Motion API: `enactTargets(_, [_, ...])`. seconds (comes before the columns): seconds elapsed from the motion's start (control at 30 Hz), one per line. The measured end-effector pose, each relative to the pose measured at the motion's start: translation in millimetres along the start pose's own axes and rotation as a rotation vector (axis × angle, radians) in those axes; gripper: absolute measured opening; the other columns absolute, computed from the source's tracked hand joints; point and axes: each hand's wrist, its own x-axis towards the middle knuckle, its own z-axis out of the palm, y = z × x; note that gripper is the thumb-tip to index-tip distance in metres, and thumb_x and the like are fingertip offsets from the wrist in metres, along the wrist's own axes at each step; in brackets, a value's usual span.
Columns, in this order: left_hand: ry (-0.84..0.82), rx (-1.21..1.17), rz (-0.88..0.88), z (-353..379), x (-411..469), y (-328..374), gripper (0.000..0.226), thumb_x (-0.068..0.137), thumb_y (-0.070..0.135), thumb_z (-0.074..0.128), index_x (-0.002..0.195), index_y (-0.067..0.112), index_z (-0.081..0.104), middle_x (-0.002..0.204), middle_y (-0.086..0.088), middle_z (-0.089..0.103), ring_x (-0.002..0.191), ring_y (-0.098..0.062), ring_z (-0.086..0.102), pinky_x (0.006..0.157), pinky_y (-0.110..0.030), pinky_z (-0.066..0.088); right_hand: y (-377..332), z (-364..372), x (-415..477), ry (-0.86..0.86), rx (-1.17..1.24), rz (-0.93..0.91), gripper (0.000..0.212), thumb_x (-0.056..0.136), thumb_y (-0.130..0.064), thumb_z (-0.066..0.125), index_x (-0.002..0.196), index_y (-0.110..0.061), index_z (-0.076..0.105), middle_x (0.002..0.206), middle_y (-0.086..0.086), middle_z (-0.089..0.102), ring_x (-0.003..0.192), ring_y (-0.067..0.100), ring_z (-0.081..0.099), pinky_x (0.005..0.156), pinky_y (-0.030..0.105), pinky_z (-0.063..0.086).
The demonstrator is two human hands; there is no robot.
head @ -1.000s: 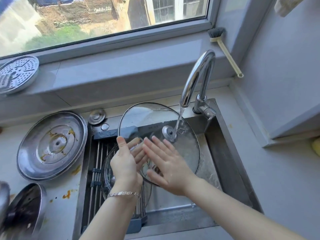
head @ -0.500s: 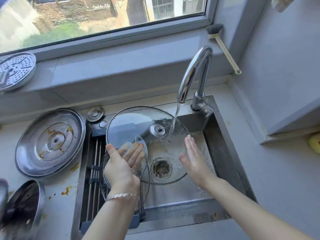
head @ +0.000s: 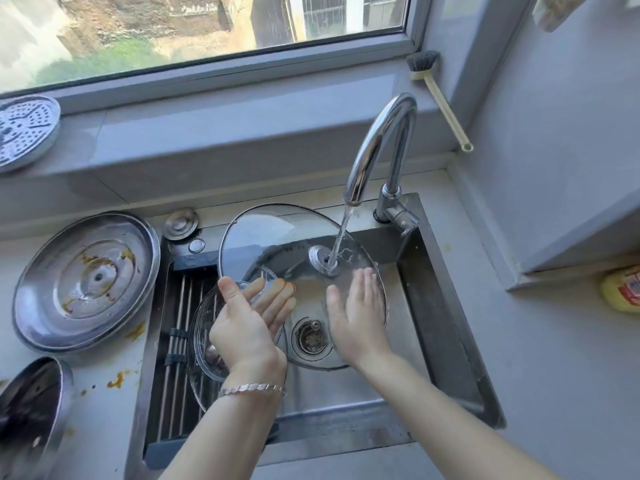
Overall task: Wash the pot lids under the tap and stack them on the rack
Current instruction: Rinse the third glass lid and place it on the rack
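Note:
A large glass pot lid [head: 263,244] is held tilted over the sink, inner side toward me, with water from the tap [head: 377,147] falling on its metal centre. My left hand [head: 249,323] holds its lower left rim, thumb in front and fingers behind the glass. My right hand [head: 356,313] lies flat against the glass at the lower right, fingers spread. A smaller glass lid [head: 204,337] lies on the rack [head: 176,327] over the sink's left side, partly behind my left hand. A dirty steel lid [head: 86,282] lies on the counter at left.
The sink [head: 436,306] has an open drain [head: 310,337] under the held lid. A dark pot [head: 31,410] stands at the lower left, a perforated steamer plate [head: 24,129] on the sill, a brush [head: 440,98] leaning in the corner, a yellow item [head: 621,289] at right.
The lid has shifted so the water now strikes its metal centre. My right hand moved from the lid's right edge onto the glass; my left hand keeps its hold.

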Motion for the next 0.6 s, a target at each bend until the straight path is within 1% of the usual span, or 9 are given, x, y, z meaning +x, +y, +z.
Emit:
enactTargets(0.07, [0.001,0.003,0.003,0.2,1.5,0.6,0.051,0.095,0.049,0.037,0.086,0.003,0.056,0.058,-0.007,0.071,0.056,-0.019,0.071,0.049,-0.025,0.057,-1.1,7.1,-16.8,-0.01,-0.03,-0.118,0.095,0.073,-0.066,-0.002,0.147,-0.007,-0.012,0.155,0.005,-0.02,0.14,0.009,-0.023,0.111,0.022,-0.017])
enactTargets(0.1, [0.002,0.002,0.0,0.2,2.0,0.3,0.051,0.095,0.049,0.037,0.087,0.002,0.056,0.059,-0.008,0.071,0.056,-0.019,0.071,0.049,-0.025,0.057,2.3,7.6,-16.0,-0.012,-0.034,-0.134,0.097,0.071,-0.068,-0.002,0.147,-0.009,-0.012,0.155,0.003,-0.02,0.139,0.007,-0.023,0.111,0.022,-0.016])
enactTargets(0.17, [0.006,0.0,-0.014,-0.5,1.0,-1.0,0.05,0.095,0.048,0.037,0.087,0.002,0.056,0.065,-0.012,0.07,0.055,-0.019,0.071,0.052,-0.027,0.059,10.7,1.4,0.1,0.012,-0.019,-0.088,0.091,0.079,-0.068,0.007,0.149,-0.011,-0.007,0.157,0.0,-0.014,0.142,0.009,-0.016,0.114,0.025,-0.011])
enactTargets(0.23, [-0.005,0.014,-0.025,-3.1,-1.6,-2.4,0.049,0.095,0.047,0.038,0.087,0.001,0.056,0.061,-0.011,0.071,0.056,-0.019,0.071,0.051,-0.027,0.059,18.3,-9.3,22.4,0.01,0.066,0.002,0.072,0.095,-0.053,0.018,0.149,-0.009,-0.001,0.158,0.004,-0.007,0.145,0.013,-0.008,0.116,0.028,-0.005])
enactTargets(0.3, [-0.024,0.039,-0.023,-7.7,-3.8,-2.9,0.049,0.096,0.046,0.039,0.087,0.001,0.055,0.057,-0.008,0.07,0.056,-0.02,0.071,0.049,-0.026,0.057,24.5,-18.2,42.7,-0.022,0.117,0.036,0.062,0.1,-0.041,0.021,0.149,-0.008,0.002,0.158,0.005,-0.003,0.145,0.014,-0.005,0.117,0.029,-0.002])
enactTargets(0.37, [-0.051,0.059,-0.023,-13.7,-3.7,-1.7,0.049,0.096,0.045,0.039,0.086,0.0,0.055,0.057,-0.009,0.07,0.055,-0.021,0.07,0.046,-0.024,0.056,26.6,-28.0,59.0,-0.047,0.086,0.003,0.058,0.101,-0.035,0.022,0.149,-0.009,0.004,0.159,0.003,0.0,0.145,0.013,-0.003,0.116,0.028,-0.001])
enactTargets(0.47, [-0.121,0.12,-0.033,-21.0,-2.2,-0.2,0.05,0.095,0.043,0.04,0.085,-0.003,0.056,0.06,-0.012,0.071,0.055,-0.022,0.07,0.043,-0.024,0.054,13.9,-46.4,77.5,-0.041,0.055,-0.132,0.052,0.102,-0.029,0.022,0.149,-0.012,0.012,0.158,-0.001,0.008,0.145,0.01,0.001,0.116,0.025,0.0])
enactTargets(0.53, [-0.176,0.188,-0.03,-21.4,-3.1,-2.0,0.049,0.095,0.041,0.041,0.085,-0.005,0.057,0.06,-0.016,0.07,0.053,-0.025,0.07,0.042,-0.025,0.054,-8.7,-52.6,81.9,-0.066,-0.003,-0.305,0.05,0.102,-0.029,0.025,0.148,-0.013,0.016,0.157,-0.003,0.011,0.145,0.01,0.003,0.116,0.026,0.0])
enactTargets(0.6, [-0.209,0.243,-0.037,-17.9,-4.8,-5.6,0.048,0.095,0.038,0.043,0.083,-0.006,0.058,0.06,-0.019,0.069,0.05,-0.027,0.068,0.042,-0.028,0.055,-36.5,-47.7,75.8,-0.13,-0.111,-0.468,0.053,0.1,-0.033,0.024,0.149,-0.014,0.014,0.157,-0.003,0.009,0.145,0.01,0.0,0.116,0.026,-0.003])
